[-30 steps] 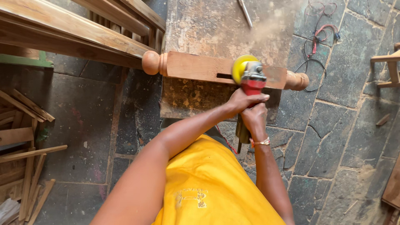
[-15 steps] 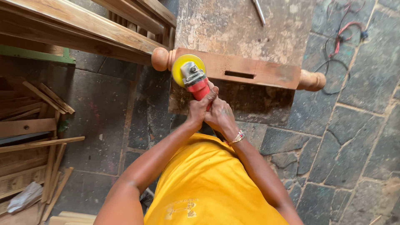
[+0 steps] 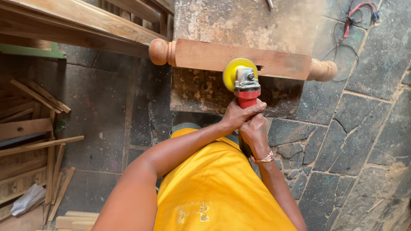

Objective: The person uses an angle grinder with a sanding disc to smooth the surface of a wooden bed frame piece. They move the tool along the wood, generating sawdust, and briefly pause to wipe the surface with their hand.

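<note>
- Red grinder (image 3: 247, 90) sits clasped in both hands: left hand (image 3: 239, 114) ahead, right hand (image 3: 254, 133) behind on its body.
- Yellow disc (image 3: 233, 72), just beyond the grip, touches the post (image 3: 239, 59).
- Likely heavy, rigid, jumpy; hold the body, never the disc.

Grinder slides back toward the middle of the turned post

A second ago the yellow sanding disc (image 3: 239, 72) of the red angle grinder (image 3: 247, 92) sat near the right end of the wooden post (image 3: 239, 60), close to its rounded knob; half a second ago it had swept across to the left end, beside the other knob. It now rests near the middle of the post's front edge, just left of the slot. Both hands have travelled with it, left hand (image 3: 238, 114) and right hand (image 3: 254, 131) clasped together on the body. The view has shifted too, so the worktop (image 3: 239, 21) and post sit differently in frame.
</note>
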